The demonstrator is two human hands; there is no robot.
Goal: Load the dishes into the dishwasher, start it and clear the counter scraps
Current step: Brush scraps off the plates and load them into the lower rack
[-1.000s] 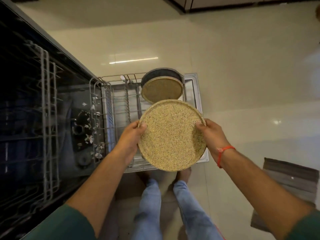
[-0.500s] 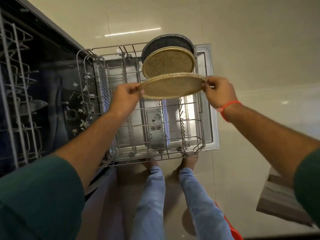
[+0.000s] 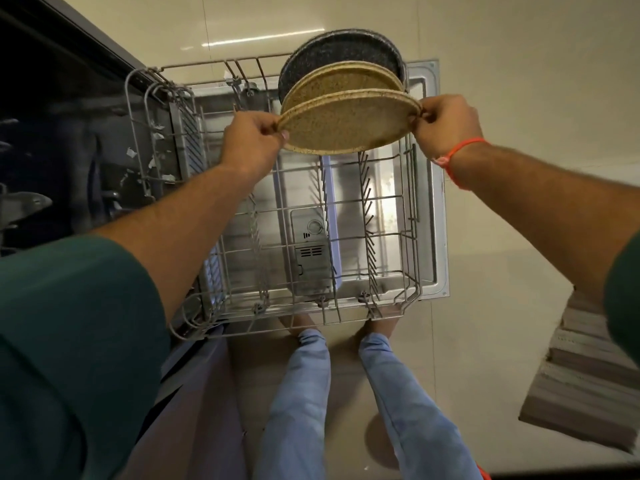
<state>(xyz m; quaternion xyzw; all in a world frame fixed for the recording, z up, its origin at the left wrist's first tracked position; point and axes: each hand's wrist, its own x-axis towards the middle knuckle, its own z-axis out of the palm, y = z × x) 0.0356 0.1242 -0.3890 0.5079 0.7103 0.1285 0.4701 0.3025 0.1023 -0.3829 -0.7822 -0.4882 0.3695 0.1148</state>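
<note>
A speckled tan plate (image 3: 348, 124) is held by its edges over the far end of the pulled-out lower rack (image 3: 410, 237). My left hand (image 3: 252, 142) pinches its left rim and my right hand (image 3: 445, 124) pinches its right rim. The plate is tilted, its face toward me, close behind a second tan plate (image 3: 341, 83) that stands in the rack. A dark speckled plate (image 3: 332, 50) stands behind that one. Whether the held plate touches the rack tines is hidden.
The open dishwasher door (image 3: 431, 174) lies flat under the rack, with the detergent compartment (image 3: 310, 258) showing through the wires. The dark dishwasher interior (image 3: 59, 157) is at the left. My legs stand at the door's near edge. A grey striped mat (image 3: 581, 382) lies at the right.
Both hands carried the tan plate away from me and tipped it, from in front of my body down to just behind the standing tan plate.
</note>
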